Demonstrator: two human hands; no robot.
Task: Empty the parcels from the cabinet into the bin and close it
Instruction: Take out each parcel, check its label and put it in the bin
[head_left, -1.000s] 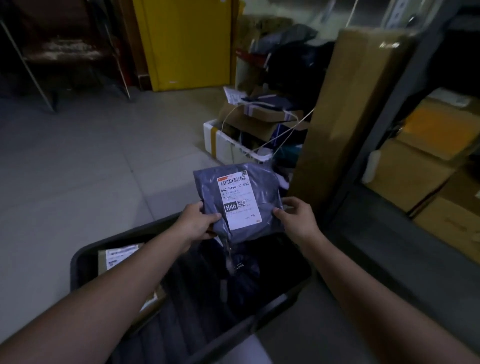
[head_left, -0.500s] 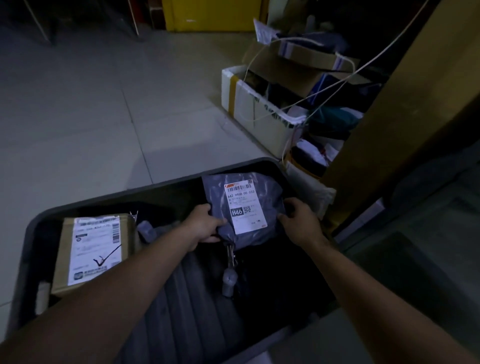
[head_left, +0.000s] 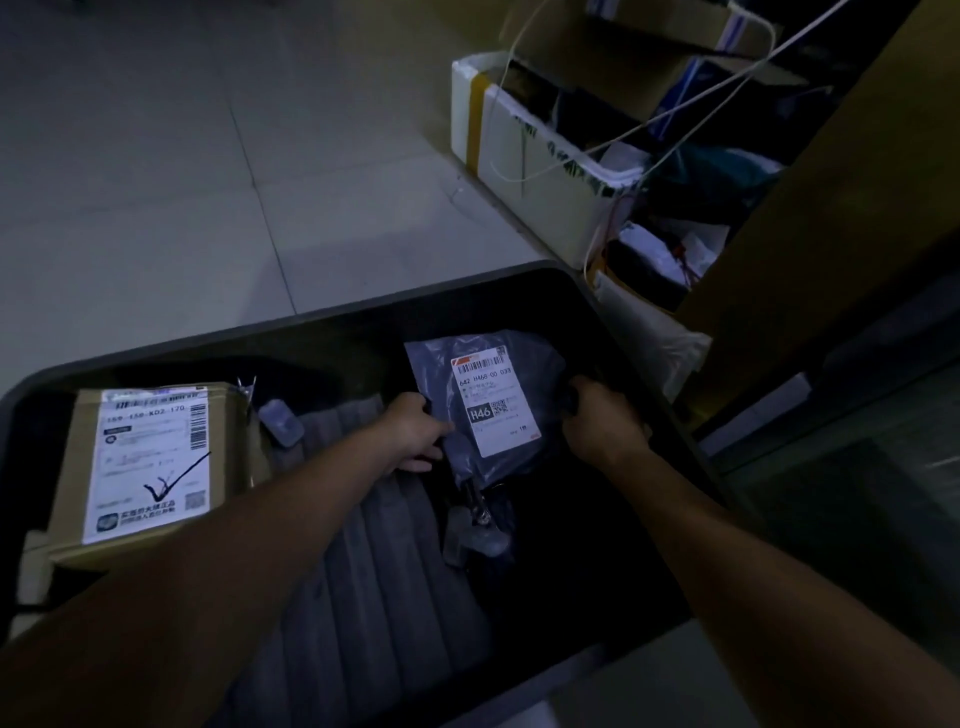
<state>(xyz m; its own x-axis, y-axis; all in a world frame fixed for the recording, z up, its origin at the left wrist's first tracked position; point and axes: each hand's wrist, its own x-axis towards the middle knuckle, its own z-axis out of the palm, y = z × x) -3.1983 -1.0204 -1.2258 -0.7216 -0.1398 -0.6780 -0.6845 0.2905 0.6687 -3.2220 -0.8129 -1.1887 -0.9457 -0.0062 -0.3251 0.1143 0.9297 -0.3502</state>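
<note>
A grey plastic mailer parcel (head_left: 441, 364) with a white label marked H46 sits low inside the black bin (head_left: 322, 325), near its far right corner. My left hand (head_left: 415, 434) grips the parcel's left edge and my right hand (head_left: 597, 421) grips its right edge. A brown cardboard parcel (head_left: 244, 441) with a large white label lies at the left end of the bin. Grey ribbed lining and two dark strap buckles show on the bin's floor between my arms.
A white foam box (head_left: 545, 176) full of odd items stands on the tiled floor beyond the bin. White cords hang across it. A tall brown cardboard panel (head_left: 831, 208) and a dark cabinet frame (head_left: 857, 364) stand at the right, close to the bin's right end.
Both hands have lowered the grey mailer from above the bin's rim down inside it. My view has tilted downward and closer to the bin.
</note>
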